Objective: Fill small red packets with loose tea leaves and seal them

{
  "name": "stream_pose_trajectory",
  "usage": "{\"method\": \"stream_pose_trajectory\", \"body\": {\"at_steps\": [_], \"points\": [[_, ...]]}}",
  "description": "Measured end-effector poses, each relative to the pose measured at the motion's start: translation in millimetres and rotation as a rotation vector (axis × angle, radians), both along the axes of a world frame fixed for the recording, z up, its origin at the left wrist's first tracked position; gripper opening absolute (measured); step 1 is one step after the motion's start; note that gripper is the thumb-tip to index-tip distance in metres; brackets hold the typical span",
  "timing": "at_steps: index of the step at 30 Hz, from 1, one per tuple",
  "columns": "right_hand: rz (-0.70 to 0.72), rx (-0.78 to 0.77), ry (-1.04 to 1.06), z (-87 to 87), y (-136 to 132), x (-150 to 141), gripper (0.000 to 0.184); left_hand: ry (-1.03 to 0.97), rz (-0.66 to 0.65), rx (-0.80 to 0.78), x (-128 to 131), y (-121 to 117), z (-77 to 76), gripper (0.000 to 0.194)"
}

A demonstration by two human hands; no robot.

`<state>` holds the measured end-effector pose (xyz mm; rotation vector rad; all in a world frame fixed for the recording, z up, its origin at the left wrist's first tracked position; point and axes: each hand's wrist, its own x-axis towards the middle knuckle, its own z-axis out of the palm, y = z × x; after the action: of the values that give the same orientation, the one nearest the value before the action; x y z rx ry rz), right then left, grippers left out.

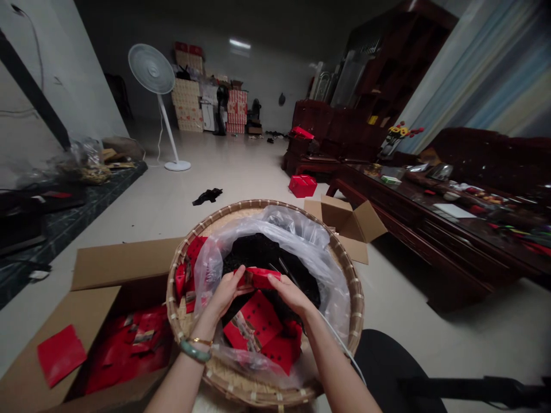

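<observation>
Two hands, L hand (230, 288) & R hand (293, 293), pinch one red packet (263, 278) btwn them, over the middle of the basket (355, 281). A weak fingertip hold could let it drop onto the loose red packets (258, 321) in the basket. White cable (340, 339) crossing the basket's R rim might snag the R forearm (325, 351). Black stuff (253, 249) inside the basket's plastic liner (340, 287): can't ID, too dark. Packet's partly hidden by fingers; cardboard box (124, 258) L of basket is cut off.

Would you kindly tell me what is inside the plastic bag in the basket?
Inside the bag are black material and, nearer the wearer, red packets; whatever lies beneath them is covered.
</observation>
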<state>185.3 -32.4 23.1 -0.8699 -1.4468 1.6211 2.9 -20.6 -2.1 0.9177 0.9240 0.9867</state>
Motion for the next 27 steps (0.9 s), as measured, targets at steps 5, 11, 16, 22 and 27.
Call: {"method": "stream_pose_trajectory", "body": {"at_steps": [5, 11, 16, 22, 27], "points": [[-0.064, -0.071, -0.005, -0.9, 9.9, -2.3, 0.055, 0.73, 0.426, 0.597, 5.5, 1.0, -4.7, 0.06], [-0.093, 0.017, -0.214, -6.5, 21.9, -13.0, 0.06, 1.203, 0.213, 1.065, 15.2, -4.4, -4.6, 0.07], [-0.01, 0.101, -0.27, 4.2, 22.2, -15.1, 0.058, 1.079, 0.242, 1.071, 11.0, 7.1, -15.3, 0.061], [-0.272, 0.053, -0.128, 4.6, 48.6, 3.3, 0.061, 0.943, 0.494, 0.916, -0.6, 12.6, -17.8, 0.048], [-0.331, 0.305, -0.803, -19.0, 94.2, -1.0, 0.049, 0.888, 0.6, 0.706, -3.7, 13.2, -18.8, 0.049]]}}
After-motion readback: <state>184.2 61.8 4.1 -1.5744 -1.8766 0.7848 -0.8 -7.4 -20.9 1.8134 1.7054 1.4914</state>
